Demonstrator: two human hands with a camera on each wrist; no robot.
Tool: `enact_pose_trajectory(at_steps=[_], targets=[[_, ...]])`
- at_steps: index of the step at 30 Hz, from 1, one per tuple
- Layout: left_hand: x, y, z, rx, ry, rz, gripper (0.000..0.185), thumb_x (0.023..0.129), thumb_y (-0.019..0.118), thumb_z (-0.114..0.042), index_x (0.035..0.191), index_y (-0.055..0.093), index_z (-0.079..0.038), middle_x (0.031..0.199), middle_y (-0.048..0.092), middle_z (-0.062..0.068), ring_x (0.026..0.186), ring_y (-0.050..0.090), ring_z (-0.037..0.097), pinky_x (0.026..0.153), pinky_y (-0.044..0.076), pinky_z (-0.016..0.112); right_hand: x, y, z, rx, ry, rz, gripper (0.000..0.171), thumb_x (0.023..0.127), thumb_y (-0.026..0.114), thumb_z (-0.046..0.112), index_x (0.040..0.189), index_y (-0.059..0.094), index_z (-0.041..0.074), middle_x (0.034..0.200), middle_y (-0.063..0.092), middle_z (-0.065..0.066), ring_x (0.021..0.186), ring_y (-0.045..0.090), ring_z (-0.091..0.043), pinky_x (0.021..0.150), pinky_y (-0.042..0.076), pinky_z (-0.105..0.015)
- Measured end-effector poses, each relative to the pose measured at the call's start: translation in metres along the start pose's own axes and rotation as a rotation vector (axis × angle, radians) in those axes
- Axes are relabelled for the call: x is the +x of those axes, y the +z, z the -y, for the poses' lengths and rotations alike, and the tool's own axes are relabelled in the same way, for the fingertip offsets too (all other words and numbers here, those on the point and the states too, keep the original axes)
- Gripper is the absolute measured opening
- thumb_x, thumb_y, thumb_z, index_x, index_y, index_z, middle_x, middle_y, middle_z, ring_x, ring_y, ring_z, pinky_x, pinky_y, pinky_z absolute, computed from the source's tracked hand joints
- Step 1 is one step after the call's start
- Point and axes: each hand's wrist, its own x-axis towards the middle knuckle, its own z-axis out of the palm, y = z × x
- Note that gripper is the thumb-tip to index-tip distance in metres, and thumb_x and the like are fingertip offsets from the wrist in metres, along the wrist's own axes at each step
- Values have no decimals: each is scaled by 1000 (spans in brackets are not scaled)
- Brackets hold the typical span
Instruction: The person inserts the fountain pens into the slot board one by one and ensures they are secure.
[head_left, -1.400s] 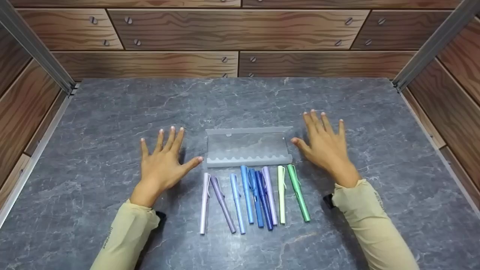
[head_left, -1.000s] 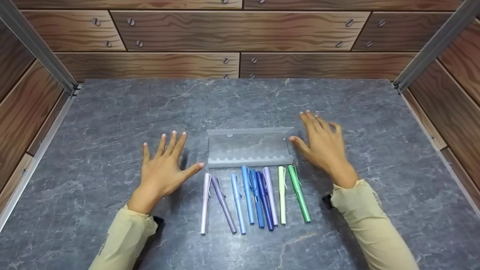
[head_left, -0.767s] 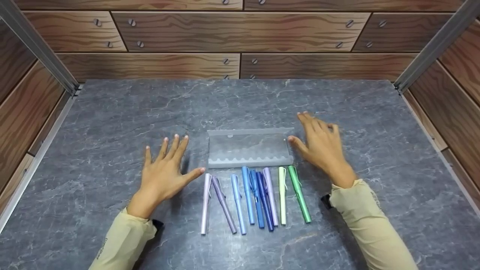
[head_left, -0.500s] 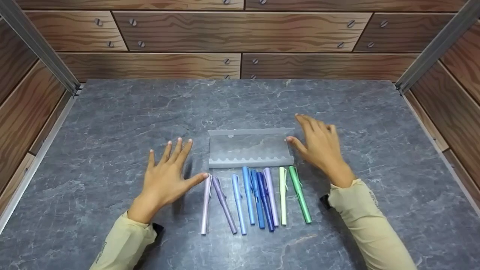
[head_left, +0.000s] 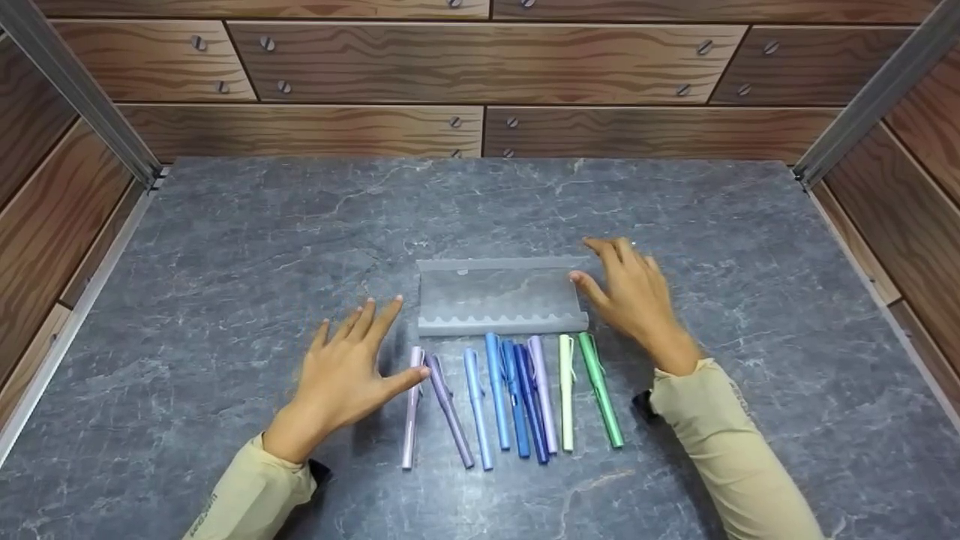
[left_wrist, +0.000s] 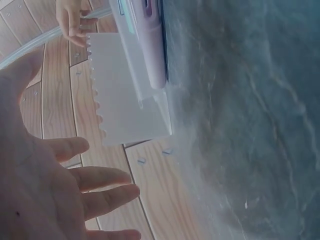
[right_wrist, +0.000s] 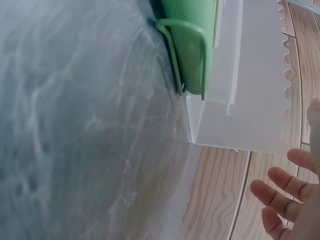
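A translucent pen case (head_left: 499,289) with a notched front strip stands open at the table's middle. In front of it several capped pens lie in a loose row, from a pale purple pen (head_left: 409,420) at the left to a green pen (head_left: 600,394) at the right. My left hand (head_left: 345,382) is spread with nothing in it, its thumb above the pale purple pen's cap in the head view. My right hand (head_left: 634,296) is beside the case's right end, fingers slightly bent, holding nothing. In the right wrist view its fingers (right_wrist: 285,185) look apart from the case.
Between the end pens lie a dark purple pen (head_left: 451,412), a light blue pen (head_left: 478,412), a pale green pen (head_left: 565,397) and several blue and lilac ones close together. Wood-patterned panels (head_left: 487,64) and metal posts (head_left: 97,105) bound the grey marbled table (head_left: 300,202).
My left hand has moved towards me and to the right, up to the pale purple pen. My right hand has shifted slightly left, its fingers bending. The pens and case lie as before.
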Motion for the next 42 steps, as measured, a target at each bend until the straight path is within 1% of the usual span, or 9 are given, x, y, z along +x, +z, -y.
enact_pose_trajectory(at_steps=[6, 10, 14, 19, 23, 26, 30, 35, 42], targets=[[-1, 4, -3, 1, 31, -22, 92, 77, 52, -77, 150, 33, -25, 142, 52, 16, 127, 52, 38, 106, 35, 60, -1, 4, 0, 53, 3, -27, 44, 91, 64, 34, 126, 60, 8, 98, 61, -15, 79, 57, -30, 70, 40, -44], [0, 7, -5, 8, 41, -29, 91, 76, 54, -77, 148, 38, -23, 124, 65, 15, 111, 63, 35, 95, 46, 54, -1, 6, 0, 95, 13, -40, 38, 92, 64, 32, 121, 62, 8, 92, 60, -12, 77, 56, -26, 68, 39, -42], [1, 8, -6, 11, 28, -6, 91, 74, 55, -78, 145, 41, -23, 107, 71, 11, 94, 68, 31, 85, 49, 48, -1, 7, 1, 133, 19, -50, 34, 93, 62, 31, 118, 63, 7, 90, 60, -9, 77, 58, -24, 68, 39, -41], [3, 9, -6, 3, -2, 50, 89, 73, 59, -77, 142, 44, -23, 84, 68, -1, 69, 62, 20, 73, 48, 40, -1, 9, 0, 156, 16, -57, 32, 93, 63, 30, 116, 63, 7, 89, 61, -9, 76, 59, -23, 68, 40, -40], [4, 10, -7, -18, -30, 97, 89, 72, 64, -73, 141, 45, -21, 71, 62, -5, 56, 50, 16, 56, 39, 32, -1, 11, -1, 176, -5, -72, 30, 93, 64, 27, 115, 63, 7, 87, 63, -10, 75, 61, -23, 68, 43, -41], [4, 10, -7, -33, -40, 125, 88, 71, 67, -71, 140, 45, -20, 63, 55, -4, 51, 46, 17, 48, 33, 29, 0, 12, -1, 196, -3, -71, 29, 92, 64, 24, 115, 63, 6, 84, 66, -10, 72, 63, -23, 66, 46, -42], [4, 12, -9, -44, -42, 149, 87, 70, 69, -68, 138, 47, -19, 58, 47, -3, 50, 44, 17, 45, 32, 29, 1, 12, 0, 224, 36, -43, 29, 93, 63, 22, 116, 63, 5, 83, 68, -8, 69, 62, -21, 63, 45, -39], [6, 13, -11, -60, -49, 175, 86, 70, 72, -64, 137, 48, -17, 59, 48, -2, 52, 45, 18, 46, 32, 29, 3, 12, 0, 279, 90, -16, 27, 96, 59, 20, 119, 62, 6, 85, 69, -8, 70, 61, -20, 62, 42, -34], [10, 15, -13, -68, -57, 213, 83, 73, 75, -57, 138, 47, -14, 61, 51, 1, 54, 46, 19, 49, 35, 31, 4, 17, -2, 417, 133, -40, 23, 96, 58, 13, 115, 62, 1, 81, 66, -11, 70, 57, -14, 64, 42, -24]])
